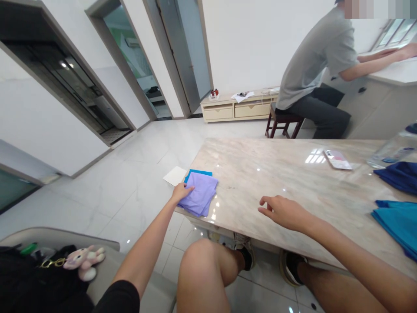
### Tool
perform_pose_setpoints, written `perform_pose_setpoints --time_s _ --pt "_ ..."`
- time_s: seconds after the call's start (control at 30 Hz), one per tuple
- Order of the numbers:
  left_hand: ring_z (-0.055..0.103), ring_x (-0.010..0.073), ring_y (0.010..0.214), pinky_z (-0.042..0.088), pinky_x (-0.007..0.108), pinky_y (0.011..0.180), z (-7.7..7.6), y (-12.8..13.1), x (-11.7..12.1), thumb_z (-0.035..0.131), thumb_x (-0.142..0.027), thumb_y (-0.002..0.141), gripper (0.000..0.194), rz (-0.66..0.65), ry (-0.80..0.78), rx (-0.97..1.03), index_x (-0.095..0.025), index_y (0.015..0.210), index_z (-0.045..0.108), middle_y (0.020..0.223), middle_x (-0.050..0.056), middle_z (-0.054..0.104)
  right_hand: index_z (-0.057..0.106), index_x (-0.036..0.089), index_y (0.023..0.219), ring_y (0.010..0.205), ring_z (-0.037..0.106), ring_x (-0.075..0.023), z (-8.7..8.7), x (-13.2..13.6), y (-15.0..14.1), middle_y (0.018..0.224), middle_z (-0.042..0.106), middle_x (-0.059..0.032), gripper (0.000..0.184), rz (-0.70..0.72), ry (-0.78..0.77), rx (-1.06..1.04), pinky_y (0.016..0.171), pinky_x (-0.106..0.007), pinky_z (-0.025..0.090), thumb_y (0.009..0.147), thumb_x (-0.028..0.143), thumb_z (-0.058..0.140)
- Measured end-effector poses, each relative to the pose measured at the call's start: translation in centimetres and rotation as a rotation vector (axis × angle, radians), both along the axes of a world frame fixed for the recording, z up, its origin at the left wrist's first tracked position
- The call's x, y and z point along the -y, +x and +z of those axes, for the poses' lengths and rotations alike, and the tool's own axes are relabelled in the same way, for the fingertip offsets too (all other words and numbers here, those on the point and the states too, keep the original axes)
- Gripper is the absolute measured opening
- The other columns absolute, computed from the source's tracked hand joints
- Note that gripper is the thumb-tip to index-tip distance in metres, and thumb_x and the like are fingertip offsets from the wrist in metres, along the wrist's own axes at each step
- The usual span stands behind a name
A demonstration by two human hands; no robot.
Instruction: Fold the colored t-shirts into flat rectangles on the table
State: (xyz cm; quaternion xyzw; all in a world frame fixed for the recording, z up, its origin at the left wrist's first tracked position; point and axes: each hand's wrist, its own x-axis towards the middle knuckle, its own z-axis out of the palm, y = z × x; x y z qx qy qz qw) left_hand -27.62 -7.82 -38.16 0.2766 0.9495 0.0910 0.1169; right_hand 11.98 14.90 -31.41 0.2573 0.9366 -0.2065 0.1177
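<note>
Our left hand is on the left edge of the purple cloth, which lies folded in layers at the near left corner of the table. The thumb rests on top, but the other fingers are largely out of sight, so we cannot tell whether they pinch the cloth or only touch it. Just beyond, a bright blue piece shows as a strip, mostly covered by the purple; we cannot make out what it is. A white card sticks out to the left, partly hidden too.

Our right hand is over the middle of the table, well apart from the cloth — its fingers loosely bent, thumb and forefinger apart.

Farther right we see a phone and a clear bottle, the latter cut off by the right edge of our view. Near it lie a dark blue cloth and a teal cloth — both cut off as well. On the far right a person sits on a stool, the face blurred.
</note>
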Motion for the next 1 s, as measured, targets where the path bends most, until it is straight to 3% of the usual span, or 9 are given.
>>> perform_pose_setpoints --time_s 0.13,0.23,0.37,0.47,0.57,0.7,0.8,0.9,1.0 --pt "0.076 0.0292 0.110 0.054 0.035 0.096 0.3 1.6 0.2 0.071 -0.038 0.096 0.021 -0.126 0.159 -0.045 -0.021 0.108 0.065 0.111 0.011 0.079 0.076 0.020 0.129 0.103 0.078 -0.0299 -0.4 -0.2 0.3 0.109 0.082 -0.0137 0.036 0.077 -0.009 -0.016 0.085 -0.035 0.052 0.110 0.042 0.054" --pt "0.075 0.0278 0.106 0.054 0.036 0.095 1.1 2.1 -0.1 0.063 -0.037 0.103 0.020 -0.161 0.257 -0.071 -0.023 0.117 0.059 0.110 0.009 0.077 0.076 0.020 0.128 0.102 0.077 -0.0302 -0.7 -0.6 0.6 0.108 0.081 -0.0133 0.036 0.145 -0.020 -0.011 0.086 -0.037 0.053 0.110 0.042 0.052" --pt "0.074 0.0268 0.114 0.054 0.036 0.099 2.7 0.5 -0.1 0.053 -0.040 0.109 0.023 -0.119 0.294 -0.083 -0.024 0.125 0.055 0.119 0.010 0.077 0.077 0.021 0.127 0.101 0.077 -0.0321 -0.9 -0.9 1.0 0.109 0.081 -0.0149 0.038 0.149 -0.061 0.003 0.087 -0.039 0.054 0.109 0.043 0.051" --pt "0.072 0.0332 0.121 0.054 0.041 0.103 3.4 -0.8 0.1 0.062 -0.035 0.103 0.038 -0.033 0.226 -0.083 -0.015 0.135 0.055 0.127 0.020 0.075 0.078 0.021 0.128 0.100 0.076 -0.0330 -1.3 -1.6 1.2 0.108 0.081 -0.0155 0.041 0.137 -0.118 0.018 0.088 -0.041 0.054 0.107 0.046 0.051" --pt "0.057 0.0393 0.147 0.044 0.050 0.122 2.2 0.1 -0.4 0.064 -0.028 0.100 0.056 -0.075 0.156 -0.159 -0.010 0.152 0.053 0.153 0.028 0.063 0.077 0.021 0.130 0.100 0.076 -0.0338 -2.5 -2.8 1.6 0.111 0.081 -0.0162 0.045 0.110 -0.161 0.042 0.090 -0.043 0.054 0.106 0.047 0.050" --pt "0.029 0.0346 0.170 0.016 0.057 0.140 -2.1 3.6 -1.7 0.050 -0.040 0.109 0.061 -0.396 0.054 -0.210 -0.027 0.169 0.048 0.180 0.012 0.042 0.076 0.022 0.135 0.102 0.076 -0.0335 -4.0 -4.1 2.2 0.115 0.080 -0.0160 0.047 0.078 -0.202 0.079 0.091 -0.043 0.054 0.106 0.049 0.050" --pt "0.024 0.0380 0.172 0.011 0.063 0.140 -4.5 5.2 -2.2 0.047 -0.046 0.110 0.066 -0.385 0.010 -0.208 -0.030 0.174 0.042 0.185 0.010 0.033 0.074 0.024 0.138 0.103 0.077 -0.0329 -3.9 -4.1 2.2 0.116 0.081 -0.0150 0.048 0.096 -0.246 0.087 0.091 -0.042 0.055 0.107 0.052 0.051" --pt "0.023 0.0400 0.173 0.013 0.065 0.139 -4.5 5.2 -2.7 0.045 -0.044 0.111 0.063 -0.420 -0.046 -0.206 -0.034 0.173 0.046 0.186 0.009 0.030 0.072 0.023 0.144 0.107 0.078 -0.0324 -3.2 -3.4 1.3 0.121 0.081 -0.0154 0.051 0.134 -0.302 0.081 0.094 -0.041 0.057 0.107 0.052 0.053" --pt "0.023 0.0452 0.171 0.021 0.073 0.134 -2.6 5.4 -4.0 0.048 -0.036 0.109 0.059 -0.465 -0.184 -0.155 -0.038 0.167 0.055 0.186 0.010 0.030 0.070 0.017 0.150 0.112 0.079 -0.0345 -2.0 -2.5 0.1 0.130 0.079 -0.0200 0.052 0.152 -0.253 0.137 0.098 -0.044 0.059 0.107 0.045 0.059"
